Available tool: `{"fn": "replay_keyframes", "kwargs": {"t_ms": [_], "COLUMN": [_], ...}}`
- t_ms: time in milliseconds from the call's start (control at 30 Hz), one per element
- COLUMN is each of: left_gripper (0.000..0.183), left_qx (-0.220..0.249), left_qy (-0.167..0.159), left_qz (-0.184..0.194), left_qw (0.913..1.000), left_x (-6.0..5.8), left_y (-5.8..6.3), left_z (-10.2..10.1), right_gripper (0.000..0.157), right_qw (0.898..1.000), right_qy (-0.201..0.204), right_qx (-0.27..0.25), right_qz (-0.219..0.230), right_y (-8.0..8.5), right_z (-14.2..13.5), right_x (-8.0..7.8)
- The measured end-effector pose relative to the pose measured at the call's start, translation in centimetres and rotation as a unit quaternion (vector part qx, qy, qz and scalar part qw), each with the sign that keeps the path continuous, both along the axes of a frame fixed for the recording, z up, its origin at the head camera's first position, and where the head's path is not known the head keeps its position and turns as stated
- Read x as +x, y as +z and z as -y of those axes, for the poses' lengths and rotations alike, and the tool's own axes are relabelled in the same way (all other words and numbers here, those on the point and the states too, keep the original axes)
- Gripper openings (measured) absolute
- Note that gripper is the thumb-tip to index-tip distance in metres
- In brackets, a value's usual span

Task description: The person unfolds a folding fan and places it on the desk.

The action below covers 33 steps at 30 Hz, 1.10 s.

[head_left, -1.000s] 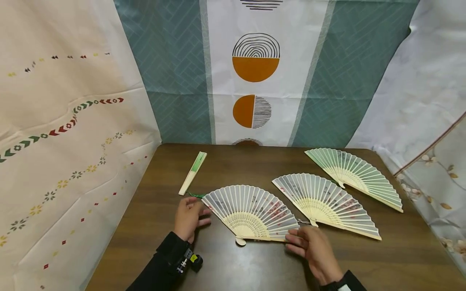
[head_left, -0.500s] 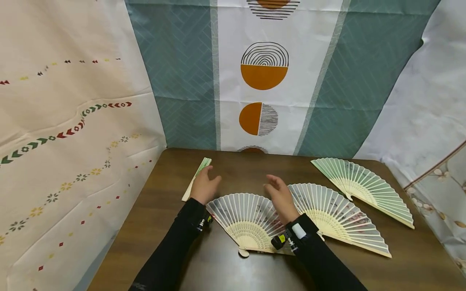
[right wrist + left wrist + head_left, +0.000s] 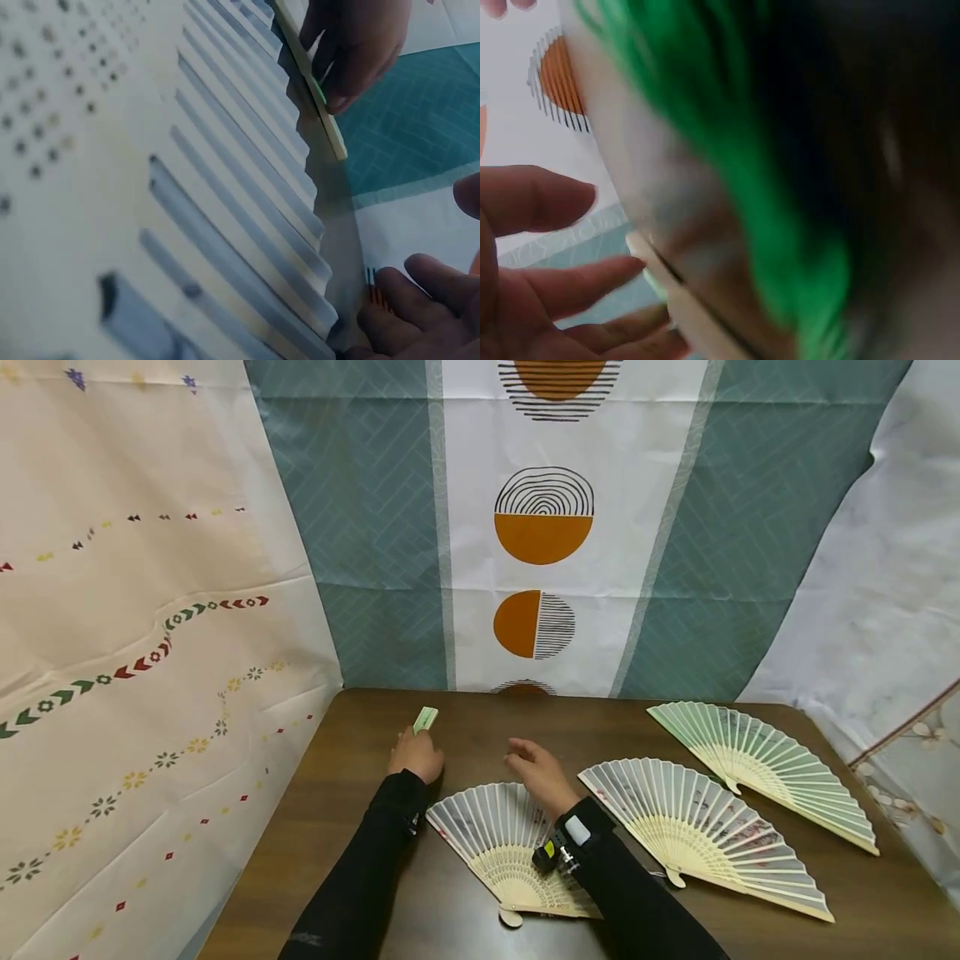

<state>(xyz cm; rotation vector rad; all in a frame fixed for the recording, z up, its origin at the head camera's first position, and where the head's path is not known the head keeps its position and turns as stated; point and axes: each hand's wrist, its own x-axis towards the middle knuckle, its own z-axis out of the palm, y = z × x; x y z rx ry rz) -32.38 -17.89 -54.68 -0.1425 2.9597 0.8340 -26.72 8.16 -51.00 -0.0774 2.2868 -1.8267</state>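
At the table's back left, a folded hand fan [image 3: 425, 719] with a pale green end lies partly under my left hand [image 3: 416, 755]. In the left wrist view, the fingers [image 3: 581, 285] reach to the fan's edge, and the thumb stands apart from them. A blurred green tassel [image 3: 742, 172] fills the middle of that view. My right hand [image 3: 542, 775] is over the nearest spread fan [image 3: 487, 827], fingers loosely extended and holding nothing. That fan is white with red and grey flower prints and pale pierced ribs; my right sleeve hides its right part.
Two more spread fans lie on the right of the brown table [image 3: 300, 868]: a white floral fan [image 3: 705, 827] and, behind it, a green fan [image 3: 765, 768]. Patterned cloths [image 3: 375, 527] hang behind the table and at both sides.
Both hands have moved forward from the near white fan. The left has come down over the folded fan, while the right has shifted left above the white one. The head view has tilted upward.
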Motion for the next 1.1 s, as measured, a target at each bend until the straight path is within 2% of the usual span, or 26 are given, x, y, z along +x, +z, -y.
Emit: {"fn": "replay_keyframes", "kwargs": {"t_ms": [100, 167, 233, 300, 433, 633, 733, 800, 833, 900, 967, 1033, 1100], "left_gripper": [0.035, 0.031, 0.03, 0.029, 0.034, 0.032, 0.028, 0.026, 0.025, 0.025, 0.027, 0.026, 0.025], "left_qx": [-0.024, -0.043, -0.059, -0.067, -0.069, -0.091, -0.084, -0.058, -0.033, 0.037, 0.128, 0.241, 0.335], "left_qy": [0.02, 0.034, 0.039, 0.039, 0.031, -0.002, 0.005, 0.017, 0.025, 0.045, 0.051, 0.061, 0.05], "left_qz": [-0.031, -0.046, -0.043, -0.042, -0.013, 0.026, -0.006, -0.062, -0.078, -0.109, -0.133, -0.12, -0.127], "left_qw": [0.999, 0.9974, 0.9966, 0.9961, 0.9971, 0.9955, 0.9964, 0.9963, 0.9961, 0.9923, 0.9815, 0.9611, 0.9322], "left_x": [0.3, 0.3, 0.5, 0.3, -0.2, -0.9, -0.8, -0.7, 0.0, 1.8, 3.6, 5.4, 5.9], "left_y": [-0.1, -0.1, 0.3, 0.1, -0.9, -2.3, -2.2, -2.1, -0.9, 2.5, 6.0, 9.6, 10.3], "left_z": [0.1, 0.0, 0.0, 0.2, 1.2, 3.7, 4.7, 5.1, 4.7, 3.0, 1.0, -1.8, -3.7], "right_gripper": [0.055, 0.055, 0.055, 0.055, 0.055, 0.053, 0.052, 0.052, 0.052, 0.053, 0.054, 0.054, 0.053], "right_qw": [1.0, 1.0, 1.0, 1.0, 0.999, 0.999, 0.999, 0.999, 0.999, 0.999, 0.998, 0.997, 0.996], "right_qy": [0.008, 0.005, 0.004, 0.002, -0.005, -0.01, -0.013, -0.017, -0.02, -0.027, -0.035, -0.042, -0.04], "right_qx": [-0.002, -0.008, -0.011, -0.016, -0.022, -0.02, -0.026, -0.031, -0.034, -0.042, -0.047, -0.059, -0.079], "right_qz": [0.004, 0.009, 0.014, 0.02, 0.03, 0.023, 0.019, 0.015, 0.012, 0.012, 0.006, 0.002, -0.005], "right_y": [-0.3, -0.2, -0.2, -0.1, -0.4, -0.7, -0.6, -0.4, -0.3, 0.1, 0.6, 1.4, 2.1], "right_z": [0.3, 0.2, 0.1, 0.0, 0.0, 0.2, 0.4, 0.3, 0.3, 0.0, -0.3, -0.6, -0.9], "right_x": [-0.1, 0.0, 0.0, 0.0, -0.1, -0.3, -0.4, -0.3, -0.3, -0.2, 0.0, 0.1, 0.4]}}
